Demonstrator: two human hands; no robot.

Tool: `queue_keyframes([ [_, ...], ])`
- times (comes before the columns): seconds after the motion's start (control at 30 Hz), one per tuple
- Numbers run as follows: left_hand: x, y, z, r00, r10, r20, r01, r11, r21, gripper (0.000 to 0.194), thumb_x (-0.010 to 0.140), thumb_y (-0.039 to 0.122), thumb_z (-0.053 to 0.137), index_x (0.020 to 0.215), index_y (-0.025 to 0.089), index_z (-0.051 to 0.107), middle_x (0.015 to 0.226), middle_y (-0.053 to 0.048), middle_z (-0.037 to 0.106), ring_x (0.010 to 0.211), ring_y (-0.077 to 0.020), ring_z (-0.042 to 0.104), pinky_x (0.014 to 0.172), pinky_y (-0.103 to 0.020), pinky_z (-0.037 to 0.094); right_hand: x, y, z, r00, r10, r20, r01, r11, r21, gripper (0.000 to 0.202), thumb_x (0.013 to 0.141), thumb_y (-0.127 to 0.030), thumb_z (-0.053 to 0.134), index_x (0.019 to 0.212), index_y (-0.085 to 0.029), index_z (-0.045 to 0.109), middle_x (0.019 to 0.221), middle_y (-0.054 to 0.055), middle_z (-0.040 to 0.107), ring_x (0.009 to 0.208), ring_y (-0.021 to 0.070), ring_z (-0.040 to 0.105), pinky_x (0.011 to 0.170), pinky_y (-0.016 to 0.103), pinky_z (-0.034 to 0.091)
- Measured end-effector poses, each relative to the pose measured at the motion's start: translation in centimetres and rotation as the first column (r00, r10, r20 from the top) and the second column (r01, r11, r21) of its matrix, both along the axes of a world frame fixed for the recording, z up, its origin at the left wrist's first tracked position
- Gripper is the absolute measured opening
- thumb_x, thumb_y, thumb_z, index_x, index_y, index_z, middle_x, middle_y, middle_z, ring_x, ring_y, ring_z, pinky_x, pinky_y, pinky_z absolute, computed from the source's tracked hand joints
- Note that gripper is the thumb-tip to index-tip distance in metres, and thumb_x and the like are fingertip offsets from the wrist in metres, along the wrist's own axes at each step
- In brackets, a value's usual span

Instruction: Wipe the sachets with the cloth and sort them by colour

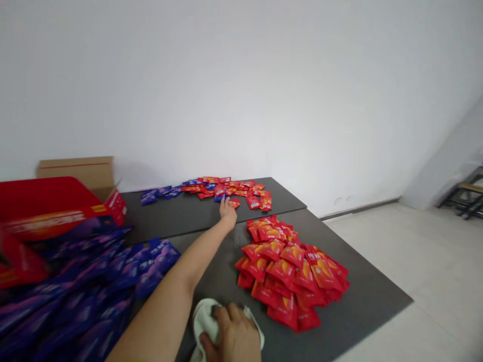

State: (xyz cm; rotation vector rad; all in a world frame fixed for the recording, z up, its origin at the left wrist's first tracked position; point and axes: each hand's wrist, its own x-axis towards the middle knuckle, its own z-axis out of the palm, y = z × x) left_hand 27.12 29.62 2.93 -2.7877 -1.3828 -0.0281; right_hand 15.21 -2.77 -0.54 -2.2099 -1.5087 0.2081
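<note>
My left hand (228, 212) reaches across to the far part of the table, fingers stretched out against a scattered group of red sachets (253, 202) and a few blue ones. Its fingertips are beside a blue sachet (219, 198) and a red sachet (234, 203); I see no clear grip on either. Close to me, my right hand (238, 332) is closed on a bunched white cloth (204, 322) resting on the dark table. A large heap of red sachets (290, 271) lies just right of both hands.
Many blue-purple sachets (94, 291) pile up on the left, partly blurred. Behind them stand a red box (49, 211) and an open brown cardboard flap (81, 171). The dark table (362, 301) has a seam across it and meets a white wall (241, 90). Black-framed furniture (466, 193) stands far right.
</note>
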Motion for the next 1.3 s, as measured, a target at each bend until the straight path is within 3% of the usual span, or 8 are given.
queue_keyframes([
  [0.2,-6.7,-10.6,-0.7,0.963,0.244,-0.118,-0.253,0.965,-0.064,0.07,0.078,0.013,0.044,0.147,0.021,0.036,0.154,-0.01,0.03,0.145,-0.0263,0.016,0.116,-0.049,-0.002,0.2,-0.9,2.5,0.997,0.005,0.071,-0.003,1.0,-0.024,0.024,0.084,-0.04,0.061,0.103,-0.026,0.063,0.096,0.006,0.065,0.086,0.0208,0.063,0.07,0.029,0.042],
  [0.47,-18.3,-22.7,-2.4,0.952,0.303,-0.044,-0.306,0.938,-0.162,0.068,0.085,0.015,0.039,0.15,0.006,0.021,0.157,-0.018,0.013,0.146,-0.0292,0.009,0.116,-0.046,0.013,1.5,-3.6,5.4,0.995,0.007,0.096,-0.012,0.998,0.058,0.029,0.087,-0.048,0.055,0.104,-0.025,0.061,0.102,0.005,0.065,0.09,0.0201,0.063,0.071,0.028,0.041],
  [0.7,-23.4,-32.6,-2.7,0.937,0.313,0.154,-0.331,0.937,0.109,0.062,0.082,0.003,0.032,0.144,-0.008,0.029,0.149,-0.031,0.026,0.142,-0.0381,0.016,0.11,-0.054,0.027,2.2,-0.4,7.7,0.998,0.055,0.023,-0.06,0.961,0.271,0.05,0.092,-0.059,0.041,0.122,-0.021,0.049,0.107,0.009,0.064,0.098,0.0235,0.06,0.075,0.031,0.042],
  [0.8,-24.6,-34.7,-2.6,0.947,0.301,0.115,-0.314,0.943,0.115,0.06,0.082,0.0,0.028,0.141,-0.005,0.038,0.144,-0.029,0.037,0.138,-0.0361,0.031,0.108,-0.052,0.031,0.1,0.9,5.7,0.966,0.246,0.083,-0.259,0.912,0.319,0.055,0.092,-0.057,0.042,0.128,-0.016,0.044,0.117,0.014,0.056,0.105,0.0254,0.054,0.084,0.034,0.042],
  [0.93,-26.0,-36.0,-3.2,0.929,0.364,0.066,-0.369,0.924,0.097,0.058,0.083,-0.002,0.027,0.139,-0.006,0.041,0.141,-0.03,0.04,0.134,-0.033,0.039,0.109,-0.046,0.032,-2.9,0.9,2.4,0.862,0.445,0.245,-0.486,0.861,0.148,0.057,0.09,-0.057,0.046,0.134,-0.02,0.042,0.124,0.015,0.047,0.11,0.0289,0.046,0.089,0.042,0.039],
  [1.03,-27.1,-36.9,-3.4,0.909,0.417,-0.021,-0.415,0.908,0.058,0.056,0.084,-0.002,0.025,0.136,-0.006,0.044,0.14,-0.03,0.041,0.133,-0.0325,0.04,0.11,-0.044,0.033,-3.4,1.6,1.5,0.835,0.448,0.32,-0.484,0.874,0.039,0.053,0.093,-0.057,0.041,0.134,-0.025,0.042,0.124,0.013,0.046,0.11,0.0288,0.043,0.088,0.043,0.038],
  [1.2,-29.4,-37.8,-2.5,0.936,0.34,-0.086,-0.341,0.94,0.003,0.063,0.085,-0.003,0.019,0.145,0.006,0.036,0.152,-0.019,0.027,0.139,-0.0274,0.031,0.11,-0.048,0.031,-2.4,2.9,3.1,0.861,0.37,0.348,-0.372,0.926,-0.063,0.045,0.095,-0.052,0.04,0.129,-0.023,0.046,0.119,0.014,0.048,0.108,0.0281,0.044,0.087,0.044,0.04],
  [1.3,-30.2,-37.9,-1.6,0.944,0.318,-0.083,-0.323,0.944,-0.064,0.066,0.085,-0.002,0.02,0.145,0.019,0.038,0.153,-0.01,0.029,0.14,-0.024,0.03,0.106,-0.052,0.034,-2.4,2.0,3.6,0.66,0.662,0.355,-0.69,0.721,-0.064,0.04,0.096,-0.048,0.04,0.127,-0.024,0.049,0.123,0.011,0.045,0.108,0.0243,0.045,0.089,0.039,0.04],
])
